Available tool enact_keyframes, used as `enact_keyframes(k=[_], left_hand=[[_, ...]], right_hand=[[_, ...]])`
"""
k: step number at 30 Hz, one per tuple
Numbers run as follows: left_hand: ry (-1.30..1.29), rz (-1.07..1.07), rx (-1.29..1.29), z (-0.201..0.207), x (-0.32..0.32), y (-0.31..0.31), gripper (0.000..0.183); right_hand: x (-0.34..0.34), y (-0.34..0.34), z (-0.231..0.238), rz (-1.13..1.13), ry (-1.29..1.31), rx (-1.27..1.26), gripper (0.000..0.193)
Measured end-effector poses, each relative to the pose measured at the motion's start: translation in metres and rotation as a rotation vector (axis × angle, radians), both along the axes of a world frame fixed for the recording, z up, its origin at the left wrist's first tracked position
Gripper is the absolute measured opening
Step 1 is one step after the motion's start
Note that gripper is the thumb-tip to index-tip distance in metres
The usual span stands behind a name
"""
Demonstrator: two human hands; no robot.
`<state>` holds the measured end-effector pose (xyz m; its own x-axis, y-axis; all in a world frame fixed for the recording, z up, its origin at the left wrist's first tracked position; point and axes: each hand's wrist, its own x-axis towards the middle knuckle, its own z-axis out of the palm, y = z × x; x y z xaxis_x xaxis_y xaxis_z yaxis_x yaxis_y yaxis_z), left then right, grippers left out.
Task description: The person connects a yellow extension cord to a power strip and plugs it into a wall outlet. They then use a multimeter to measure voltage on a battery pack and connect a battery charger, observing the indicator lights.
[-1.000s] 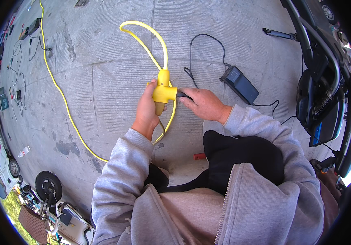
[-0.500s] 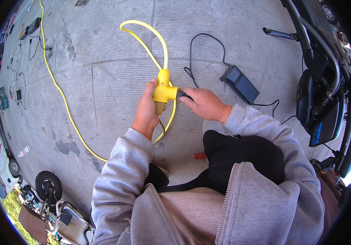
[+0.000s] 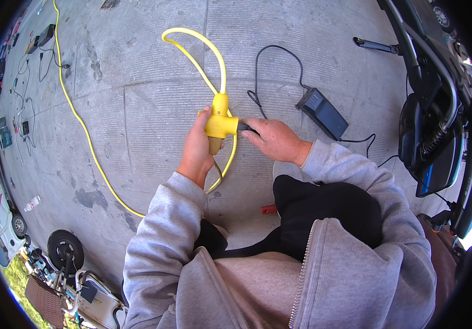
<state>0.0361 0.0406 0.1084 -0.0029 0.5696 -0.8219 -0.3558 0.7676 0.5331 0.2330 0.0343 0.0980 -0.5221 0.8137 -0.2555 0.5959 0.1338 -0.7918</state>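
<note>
A yellow multi-outlet extension cord connector (image 3: 222, 125) is gripped in my left hand (image 3: 196, 143), thumb along its left side. My right hand (image 3: 273, 138) pinches a black plug (image 3: 243, 126) at the connector's right-hand outlet; how deep the plug sits cannot be made out. A thick yellow cord (image 3: 197, 36) leaves the connector's top and loops back beneath it. From below the connector hangs another, brownish cable (image 3: 218, 171). To the right, a black charger box (image 3: 323, 114) lies on the floor, its thin black cord (image 3: 257, 71) curving toward my right hand.
An electric scooter (image 3: 431, 109) stands at the right, a cable running from the charger toward it. The yellow cord (image 3: 85, 129) stretches across the left floor. Chargers and wires (image 3: 25, 127), a plastic bottle (image 3: 32, 203) and a bike wheel (image 3: 65, 251) are farther left.
</note>
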Motion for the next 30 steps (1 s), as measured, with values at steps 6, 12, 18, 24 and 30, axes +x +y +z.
enact_keyframes(k=[6, 12, 18, 24, 30], left_hand=[[-0.001, -0.012, -0.003, -0.0018, -0.0007, 0.0001, 0.035], [0.003, -0.008, 0.002, -0.0014, 0.0002, -0.0001, 0.035], [-0.006, -0.015, 0.007, -0.0024, 0.0002, -0.0003, 0.035], [-0.007, -0.013, 0.006, -0.0016, 0.0005, -0.0003, 0.035], [-0.017, -0.019, 0.001, -0.0038, -0.0006, -0.0002, 0.037]], right_hand=[[0.0008, -0.0018, -0.0010, -0.013, 0.017, 0.013, 0.030], [0.0005, -0.0019, -0.0004, -0.018, 0.022, 0.032, 0.030], [0.0008, -0.0021, -0.0019, -0.011, 0.014, 0.008, 0.030], [0.0000, -0.0015, -0.0004, -0.008, 0.007, 0.010, 0.030], [0.0004, -0.0011, 0.0002, -0.039, 0.029, -0.067, 0.028]])
